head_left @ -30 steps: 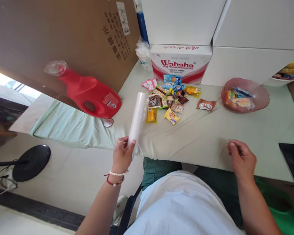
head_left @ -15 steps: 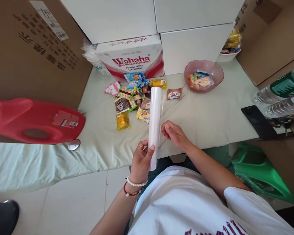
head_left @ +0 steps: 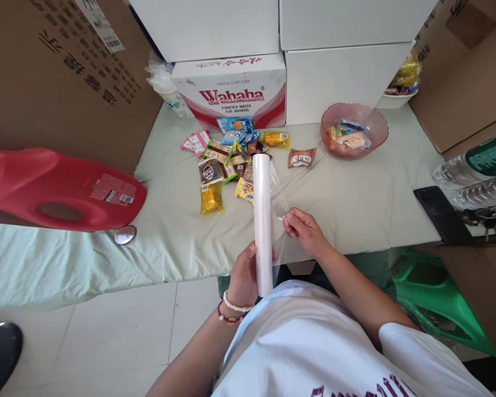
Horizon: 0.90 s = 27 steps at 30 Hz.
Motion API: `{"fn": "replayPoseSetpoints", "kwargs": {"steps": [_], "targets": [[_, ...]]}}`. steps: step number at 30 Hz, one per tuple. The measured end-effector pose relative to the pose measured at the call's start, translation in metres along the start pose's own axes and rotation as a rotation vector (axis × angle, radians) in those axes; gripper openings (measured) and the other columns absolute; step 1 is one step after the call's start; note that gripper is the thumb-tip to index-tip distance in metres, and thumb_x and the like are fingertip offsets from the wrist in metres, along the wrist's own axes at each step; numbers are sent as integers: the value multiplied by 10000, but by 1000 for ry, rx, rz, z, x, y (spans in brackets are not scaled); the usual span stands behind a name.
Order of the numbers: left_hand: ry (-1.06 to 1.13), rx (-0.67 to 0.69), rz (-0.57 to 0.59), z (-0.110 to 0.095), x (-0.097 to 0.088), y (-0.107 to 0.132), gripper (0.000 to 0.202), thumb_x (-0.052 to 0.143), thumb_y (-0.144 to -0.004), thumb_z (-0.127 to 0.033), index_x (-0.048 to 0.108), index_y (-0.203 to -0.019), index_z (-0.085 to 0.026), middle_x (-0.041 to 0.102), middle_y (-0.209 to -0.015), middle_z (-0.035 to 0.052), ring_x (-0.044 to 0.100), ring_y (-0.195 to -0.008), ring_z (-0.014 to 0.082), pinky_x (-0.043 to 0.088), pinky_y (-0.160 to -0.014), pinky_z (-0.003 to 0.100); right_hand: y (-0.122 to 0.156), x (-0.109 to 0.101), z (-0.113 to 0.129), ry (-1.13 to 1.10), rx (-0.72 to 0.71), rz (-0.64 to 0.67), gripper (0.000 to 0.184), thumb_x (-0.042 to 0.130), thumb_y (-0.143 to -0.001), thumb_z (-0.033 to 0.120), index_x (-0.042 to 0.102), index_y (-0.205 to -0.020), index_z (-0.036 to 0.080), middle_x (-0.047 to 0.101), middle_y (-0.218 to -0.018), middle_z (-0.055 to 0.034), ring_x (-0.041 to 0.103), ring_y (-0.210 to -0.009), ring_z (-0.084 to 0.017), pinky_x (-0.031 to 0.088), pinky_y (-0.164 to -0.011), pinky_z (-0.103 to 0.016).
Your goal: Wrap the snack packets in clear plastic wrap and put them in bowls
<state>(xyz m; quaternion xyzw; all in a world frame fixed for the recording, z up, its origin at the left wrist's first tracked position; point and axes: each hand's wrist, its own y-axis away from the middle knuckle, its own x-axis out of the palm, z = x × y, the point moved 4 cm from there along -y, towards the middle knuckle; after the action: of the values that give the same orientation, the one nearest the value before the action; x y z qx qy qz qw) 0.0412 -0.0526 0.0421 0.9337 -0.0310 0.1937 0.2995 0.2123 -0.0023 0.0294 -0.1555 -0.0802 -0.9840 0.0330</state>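
Note:
My left hand (head_left: 243, 274) is wrapped round the lower part of a white roll of clear plastic film (head_left: 263, 220), held upright and pointing away from me. Just right of the roll, my right hand (head_left: 305, 232) pinches the loose clear edge of the film (head_left: 280, 220), pulled a little off the roll. Both hands hover over the near edge of a table covered with a pale green cloth (head_left: 355, 204). Beyond the roll lies a heap of several wrapped snacks (head_left: 231, 157).
A pink glass bowl (head_left: 376, 127) with snacks sits at the back right. A red jug (head_left: 62, 187) lies on its side at left. A Wahaha carton (head_left: 231, 88), white boxes and brown cartons line the back. A black phone (head_left: 438, 212) and water bottles (head_left: 479, 171) are right; a green bin (head_left: 438, 298) stands below.
My left hand brought the roll from the left to the middle in front of me. My right hand came from the right and took the film's loose edge.

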Motion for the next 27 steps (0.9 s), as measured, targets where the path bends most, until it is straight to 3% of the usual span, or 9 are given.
{"fn": "replayPoseSetpoints", "kwargs": {"steps": [3, 5, 9, 11, 15, 18, 20, 23, 27], "targets": [[9, -51, 19, 4, 2, 0, 564, 704, -752, -733, 693, -846, -177, 658, -739, 47, 638, -702, 190, 539, -606, 311, 2, -3, -7, -29, 50, -46, 487, 729, -852, 661, 553, -716, 227, 502, -672, 40, 374, -570, -112, 297, -545, -267], [-55, -60, 4, 8, -1, 0, 637, 752, -711, -791, 691, -853, -173, 640, -719, 26, 590, -626, 143, 517, -570, 276, 3, -4, -11, -23, 42, -53, 488, 716, -863, 674, 595, -729, 221, 542, -713, 24, 439, -613, -121, 363, -583, -270], [-199, -19, 16, 13, -5, -3, 635, 792, -704, -790, 638, -827, -187, 599, -687, -20, 533, -546, 96, 471, -536, 247, 6, 3, -14, -127, 88, -16, 641, 581, -864, 847, 694, -893, 217, 649, -892, -44, 590, -838, -188, 500, -739, -316], [-205, -24, 35, 15, -6, -3, 635, 781, -714, -796, 623, -827, -191, 595, -690, -23, 540, -547, 98, 465, -535, 249, 5, 8, -14, -192, 127, -10, 700, 569, -827, 895, 699, -927, 215, 653, -881, -49, 597, -830, -198, 516, -749, -333], [-161, -40, 38, 17, -7, -2, 640, 779, -713, -800, 622, -811, -187, 590, -690, -20, 545, -569, 99, 475, -561, 248, -1, 13, -11, -226, 109, -122, 518, 794, -758, 719, 659, -839, 225, 510, -712, 30, 485, -664, -144, 474, -681, -296], [-120, -45, 24, 20, -11, -4, 657, 777, -700, -815, 649, -813, -180, 585, -682, -16, 536, -577, 101, 475, -574, 250, -3, 14, -14, -180, 45, -234, 477, 837, -741, 641, 582, -783, 239, 549, -782, 18, 499, -709, -144, 483, -692, -285], [-93, -46, 25, 23, -14, -6, 678, 760, -701, -833, 682, -831, -172, 585, -674, -9, 520, -577, 103, 452, -558, 250, -2, 15, -17, -71, -6, -299, 472, 763, -805, 680, 567, -816, 251, 583, -827, 1, 534, -744, -162, 493, -669, -286], [-59, -61, 34, 31, -15, -11, 720, 729, -706, -862, 725, -861, -159, 578, -645, -6, 481, -563, 103, 399, -519, 253, 2, 14, -13, 271, -120, -353, 425, 559, -971, 680, 539, -871, 268, 570, -743, 11, 532, -651, -171, 457, -606, -300], [58, -14, 8, 35, -10, -18, 629, 826, -720, -725, 755, -1037, -186, 679, -757, 9, 581, -664, 137, 469, -604, 272, 3, 15, 19, 695, -292, -340, 344, 435, -1063, 583, 479, -892, 287, 549, -655, 33, 528, -588, -186, 419, -632, -317]]}}
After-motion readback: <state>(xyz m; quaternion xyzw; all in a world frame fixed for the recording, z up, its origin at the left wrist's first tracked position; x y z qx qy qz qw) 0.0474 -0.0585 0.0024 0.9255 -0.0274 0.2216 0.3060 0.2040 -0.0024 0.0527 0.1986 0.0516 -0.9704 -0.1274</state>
